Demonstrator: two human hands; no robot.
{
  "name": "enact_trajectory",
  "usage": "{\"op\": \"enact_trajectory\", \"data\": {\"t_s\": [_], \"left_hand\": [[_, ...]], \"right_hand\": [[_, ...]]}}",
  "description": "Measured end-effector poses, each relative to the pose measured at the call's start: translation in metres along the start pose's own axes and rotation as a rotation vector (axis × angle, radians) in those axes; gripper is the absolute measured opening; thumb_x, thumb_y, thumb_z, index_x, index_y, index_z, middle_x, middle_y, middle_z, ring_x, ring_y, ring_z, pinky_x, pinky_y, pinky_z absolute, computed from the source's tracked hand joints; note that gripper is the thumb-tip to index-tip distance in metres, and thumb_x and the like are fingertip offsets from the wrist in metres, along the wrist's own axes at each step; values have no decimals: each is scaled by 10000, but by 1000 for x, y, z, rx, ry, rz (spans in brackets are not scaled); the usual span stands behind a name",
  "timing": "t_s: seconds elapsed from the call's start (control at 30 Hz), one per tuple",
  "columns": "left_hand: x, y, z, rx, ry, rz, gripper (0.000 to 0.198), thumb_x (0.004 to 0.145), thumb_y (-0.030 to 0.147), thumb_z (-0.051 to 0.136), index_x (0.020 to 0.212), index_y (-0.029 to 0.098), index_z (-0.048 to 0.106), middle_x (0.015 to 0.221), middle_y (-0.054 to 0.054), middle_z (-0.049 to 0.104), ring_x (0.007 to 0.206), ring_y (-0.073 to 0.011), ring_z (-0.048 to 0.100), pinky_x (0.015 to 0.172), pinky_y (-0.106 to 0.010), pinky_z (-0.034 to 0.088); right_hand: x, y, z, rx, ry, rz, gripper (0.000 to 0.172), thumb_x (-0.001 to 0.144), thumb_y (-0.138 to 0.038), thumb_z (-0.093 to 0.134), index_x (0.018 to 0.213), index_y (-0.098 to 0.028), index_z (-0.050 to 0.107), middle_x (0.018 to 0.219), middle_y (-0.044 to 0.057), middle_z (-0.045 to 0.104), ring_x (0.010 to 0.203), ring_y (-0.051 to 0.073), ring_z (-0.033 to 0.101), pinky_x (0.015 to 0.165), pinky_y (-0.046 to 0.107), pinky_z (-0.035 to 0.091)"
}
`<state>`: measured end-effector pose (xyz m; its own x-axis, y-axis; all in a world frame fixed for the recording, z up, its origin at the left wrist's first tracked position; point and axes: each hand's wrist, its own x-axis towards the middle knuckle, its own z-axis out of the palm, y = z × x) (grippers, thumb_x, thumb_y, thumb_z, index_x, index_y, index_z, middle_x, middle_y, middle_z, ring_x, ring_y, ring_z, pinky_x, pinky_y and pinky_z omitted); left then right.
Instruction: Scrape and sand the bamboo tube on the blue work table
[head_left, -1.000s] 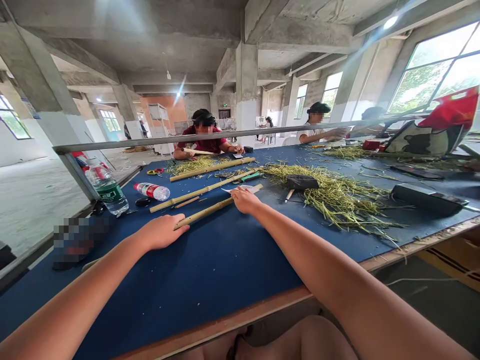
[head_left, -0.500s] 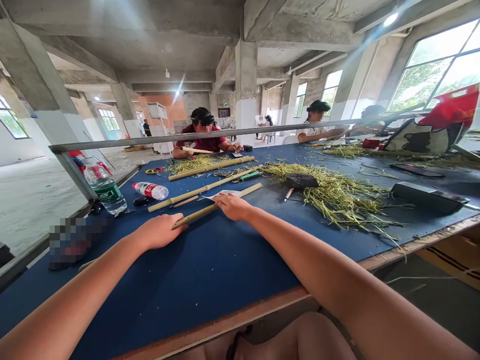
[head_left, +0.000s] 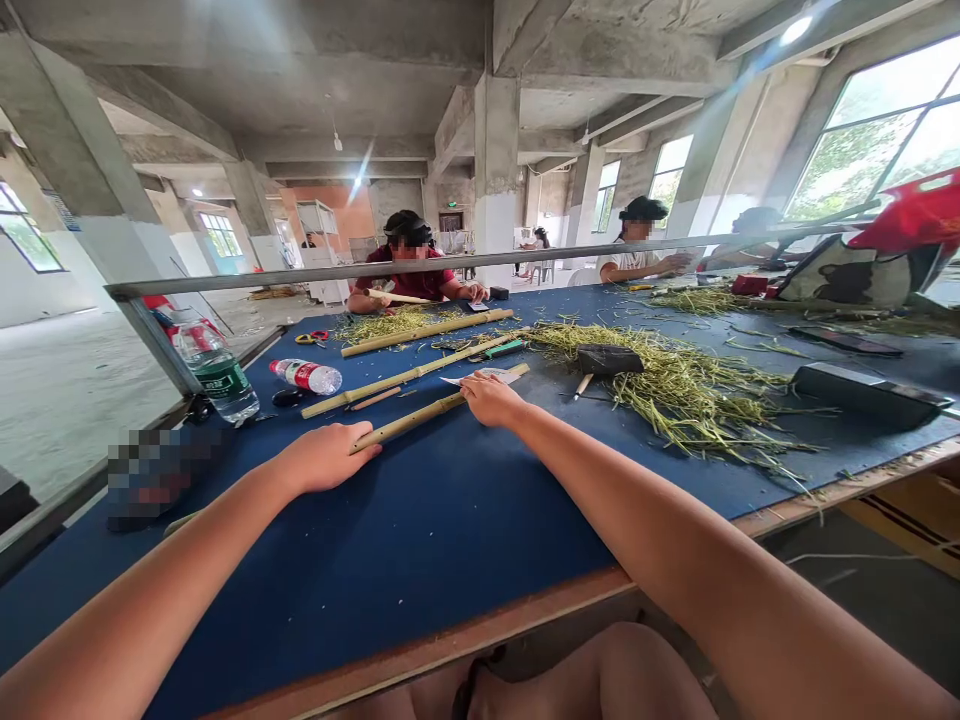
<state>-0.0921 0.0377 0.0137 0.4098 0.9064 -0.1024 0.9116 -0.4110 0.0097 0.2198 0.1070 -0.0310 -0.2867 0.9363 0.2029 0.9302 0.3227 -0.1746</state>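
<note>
A bamboo tube with small holes (head_left: 417, 419) lies slantwise above the blue tabletop, its near end to the left. My left hand (head_left: 327, 462) is closed around that near end. Farther along the tube, my right hand (head_left: 491, 400) presses a thin white sheet (head_left: 496, 376) against it, fingers wrapped over the top. The sheet may be paper or sandpaper; I cannot tell. Just beyond lie a longer thin bamboo stick (head_left: 401, 382) and a short brown stick (head_left: 375, 398).
A heap of green-yellow shavings (head_left: 690, 400) with a black block (head_left: 609, 360) lies right; a black box (head_left: 870, 392) stands beyond. Bottles (head_left: 225, 382) and scissors (head_left: 311, 338) are left. A metal rail (head_left: 450, 265) crosses behind; a co-worker in dark red (head_left: 442, 275) sits opposite.
My right hand has slid along the tube with the white sheet, away toward its far end. My left hand keeps its hold on the near end.
</note>
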Motion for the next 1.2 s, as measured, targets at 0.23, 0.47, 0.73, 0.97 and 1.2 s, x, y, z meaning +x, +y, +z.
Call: {"op": "enact_trajectory", "data": {"t_s": [0.23,0.47,0.73,0.97,1.2], "left_hand": [[-2,4,-2,6,-13,-18,431,955,629,339,936,264,567,858,-71,703,717,-254,639,587,-326,333],[-3,8,-2,45,-17,-18,436,967,611,311,970,264,576,880,-85,715,750,-279,652,618,-335,362],[-3,5,-2,56,-25,-2,492,973,657,268,980,257,555,917,-92,725,803,-286,672,608,-326,378],[-1,3,0,27,-8,-2,512,960,683,279,983,263,571,891,-83,723,796,-278,670,617,-322,381],[-1,4,0,28,-11,-13,423,968,613,338,986,259,568,898,-79,725,760,-262,669,597,-319,372]], "right_hand": [[-6,-21,1,22,3,-97,521,1070,-313,303,1513,-124,502,1581,129,474,1498,286,359,1234,425,246],[-4,-16,0,21,-18,-77,507,1078,-285,283,1505,-149,518,1575,99,488,1520,256,327,1243,393,226],[7,14,4,27,23,104,492,1082,-276,264,1472,-188,551,1609,70,444,1549,269,257,1254,437,197],[6,18,2,25,51,170,493,1077,-260,268,1460,-139,553,1592,118,461,1536,294,282,1244,465,207],[-6,-36,8,71,60,-197,473,1079,-310,336,1456,-138,565,1515,123,553,1455,240,425,1219,365,264]]}}
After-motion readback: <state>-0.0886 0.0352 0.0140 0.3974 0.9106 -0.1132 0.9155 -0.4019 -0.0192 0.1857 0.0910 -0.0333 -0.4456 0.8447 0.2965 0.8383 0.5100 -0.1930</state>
